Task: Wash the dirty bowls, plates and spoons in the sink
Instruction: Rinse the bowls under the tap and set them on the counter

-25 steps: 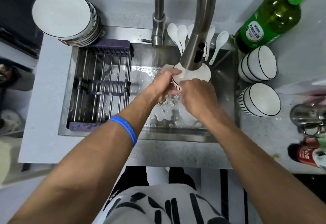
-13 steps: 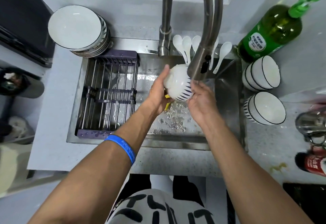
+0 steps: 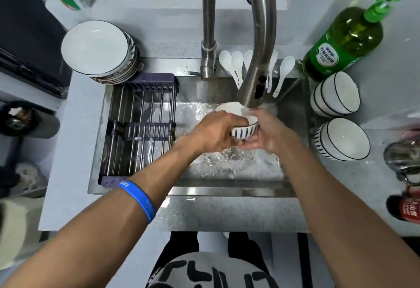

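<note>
Both hands, left [image 3: 216,132] and right [image 3: 270,132], grip the striped bowl [image 3: 246,127] between them under the faucet [image 3: 254,92].

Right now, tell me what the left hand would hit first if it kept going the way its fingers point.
The left hand points rightward across the striped bowl it grips. Beyond that it would probably meet the right hand, cupped against the bowl's other side.

The pale grey speckled stone countertop [image 3: 227,215] surrounds a sunken stainless steel sink [image 3: 227,187]. At ten o'clock from the sink a stack of white dark-rimmed plates [image 3: 97,48] sits on it, and at two o'clock stands a green pump bottle of dish soap [image 3: 345,42]. At three o'clock two groups of white striped ceramic bowls [image 3: 336,93] lie tilted on their sides, and white ceramic spoons [image 3: 236,65] lean over the sink's twelve o'clock rim.
</note>
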Tool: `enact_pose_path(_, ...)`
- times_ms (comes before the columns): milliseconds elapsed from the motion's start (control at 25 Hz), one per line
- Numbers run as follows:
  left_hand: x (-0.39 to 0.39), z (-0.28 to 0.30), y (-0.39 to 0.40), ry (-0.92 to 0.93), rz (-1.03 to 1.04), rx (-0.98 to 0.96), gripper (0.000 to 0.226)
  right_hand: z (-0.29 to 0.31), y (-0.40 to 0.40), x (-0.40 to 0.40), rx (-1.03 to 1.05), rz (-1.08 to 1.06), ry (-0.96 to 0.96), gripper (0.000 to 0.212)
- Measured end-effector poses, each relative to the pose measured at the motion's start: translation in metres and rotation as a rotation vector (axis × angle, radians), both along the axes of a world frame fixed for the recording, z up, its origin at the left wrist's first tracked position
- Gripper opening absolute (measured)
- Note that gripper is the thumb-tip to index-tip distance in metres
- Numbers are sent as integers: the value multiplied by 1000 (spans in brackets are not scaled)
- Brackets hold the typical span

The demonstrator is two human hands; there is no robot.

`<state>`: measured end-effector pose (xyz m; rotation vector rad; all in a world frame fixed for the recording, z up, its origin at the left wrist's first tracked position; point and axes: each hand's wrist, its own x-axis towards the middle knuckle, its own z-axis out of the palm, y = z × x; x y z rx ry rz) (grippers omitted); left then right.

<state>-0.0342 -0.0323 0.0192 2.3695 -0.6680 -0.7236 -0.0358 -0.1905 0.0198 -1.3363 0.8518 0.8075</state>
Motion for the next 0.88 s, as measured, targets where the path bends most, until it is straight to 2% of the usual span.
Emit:
enact_pose_path(40, -2, -2, 0, -165, -60, 91, 34, -1, -3, -1, -44, -8, -17, 34)
enact_pose_path(80, -4, -6, 3, -281, -41, 57, 35, -1, -4, -2, -75, -52, -58, 37)
enact_pose_path(120, -8, -12, 5, -301, 77, -54, 38, -3, -3, -4, -95, -116, -126, 46)
enact_pose_path(160, -13, -15, 7, -206, 280, -222, 41, -5, -1, -7, -117, -169, -212, 57)
enact_pose_path(200, -17, -16, 3, -1, 543, -418, 48, -8, 3, -10, -142, -216, -291, 65)
enact_pose_path(280, -17, -24, -15, 554, 1133, -812, 52, -11, 13, -18, -178, -300, -400, 70)
enact_pose_path(320, -15, -34, -23, 728, 1306, -892, 43, -11, 19, -22, -281, -236, -486, 68)
enact_pose_path(360, -11, -41, -29, 777, 1381, -841, 33, -8, 24, -26, -433, -97, -594, 66)
enact_pose_path(440, -4, -50, -38, 718, 1440, -687, 22, -1, 29, -31, -801, 279, -702, 57)
enact_pose_path(480, -5, -53, -42, 685, 1459, -713, 19, 3, 27, -31, -901, 353, -704, 56)
enact_pose_path(520, -5, -53, -47, 702, 1469, -819, 19, 5, 23, -27, -908, 312, -696, 59)
enact_pose_path(600, -13, -43, -58, 849, 1478, -1044, 25, 2, 13, -18, -782, 107, -659, 70)
enact_pose_path(640, -18, -39, -60, 916, 1462, -1097, 26, -4, 8, -16, -664, 24, -646, 73)
enact_pose_path(720, -17, -42, -56, 937, 1429, -1085, 22, -14, 2, -12, -391, -106, -584, 70)
enact_pose_path(760, -16, -41, -49, 937, 1392, -1069, 24, -17, 1, -14, -347, -109, -541, 65)
enact_pose_path(800, -15, -39, -42, 920, 1362, -1024, 33, -17, 2, -16, -433, -27, -538, 61)
enact_pose_path(880, -12, -40, -32, 871, 1337, -896, 44, -20, 5, -28, -890, 350, -613, 61)
